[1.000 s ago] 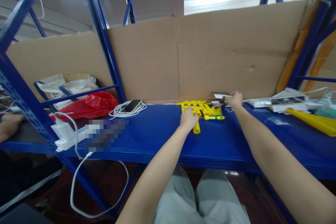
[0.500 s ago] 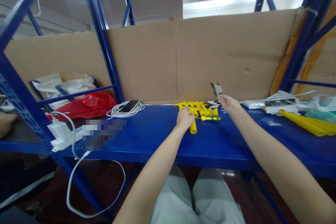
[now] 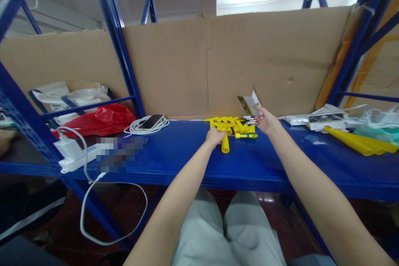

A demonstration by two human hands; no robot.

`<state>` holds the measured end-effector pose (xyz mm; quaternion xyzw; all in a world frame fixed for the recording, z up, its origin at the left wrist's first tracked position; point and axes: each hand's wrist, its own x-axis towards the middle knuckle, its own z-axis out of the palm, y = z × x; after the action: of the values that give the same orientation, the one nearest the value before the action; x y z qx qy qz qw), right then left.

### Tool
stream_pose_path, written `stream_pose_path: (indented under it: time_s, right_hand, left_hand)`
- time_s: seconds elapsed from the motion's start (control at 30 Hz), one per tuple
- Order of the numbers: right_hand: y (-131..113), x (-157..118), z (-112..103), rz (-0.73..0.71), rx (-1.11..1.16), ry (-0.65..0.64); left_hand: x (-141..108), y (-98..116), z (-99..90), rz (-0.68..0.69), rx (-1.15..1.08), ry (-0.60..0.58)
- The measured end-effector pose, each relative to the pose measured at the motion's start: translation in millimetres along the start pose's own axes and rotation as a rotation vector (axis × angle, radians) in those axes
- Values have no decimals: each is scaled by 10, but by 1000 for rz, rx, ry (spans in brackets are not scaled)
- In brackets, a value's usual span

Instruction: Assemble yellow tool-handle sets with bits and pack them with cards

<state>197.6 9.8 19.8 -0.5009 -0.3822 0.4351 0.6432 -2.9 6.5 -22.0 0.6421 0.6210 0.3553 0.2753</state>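
Note:
My left hand (image 3: 215, 136) is closed at the front of a group of yellow plastic pieces, its fingers around a yellow tube-shaped piece (image 3: 225, 146) that sticks out beside them. More yellow pieces (image 3: 237, 125) lie just behind it. A small screwdriver with a yellow and green handle (image 3: 249, 136) lies to the right of the tube. Raised over the back of the table, my right hand (image 3: 266, 121) pinches a folded card (image 3: 251, 103), white inside and brownish on the outside. Several thin white and black sticks (image 3: 248, 119) lie below the card, partly hidden by the hand.
The blue shelf table (image 3: 174, 162) has a cardboard wall (image 3: 168, 70) behind it. A phone (image 3: 151, 121) rests on a coiled white cable at left, near a red bag (image 3: 102, 118) and a power strip (image 3: 76, 162). Yellow sheet rolls (image 3: 358, 141) lie at right.
The card in my right hand has turned, showing more of its white inner side. My left hand has shifted slightly left against the yellow pieces. The camera view has moved slightly.

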Motion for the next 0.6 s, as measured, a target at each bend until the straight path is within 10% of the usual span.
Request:
stream_pose_path:
  time_s: [0.3, 0.6]
  right_hand:
    - [97, -24, 114, -120, 203, -94]
    - [120, -41, 55, -156, 60, -315]
  left_hand:
    - [-37, 72, 28, -163, -618, -184]
    - [105, 54, -111, -130, -1187, 42]
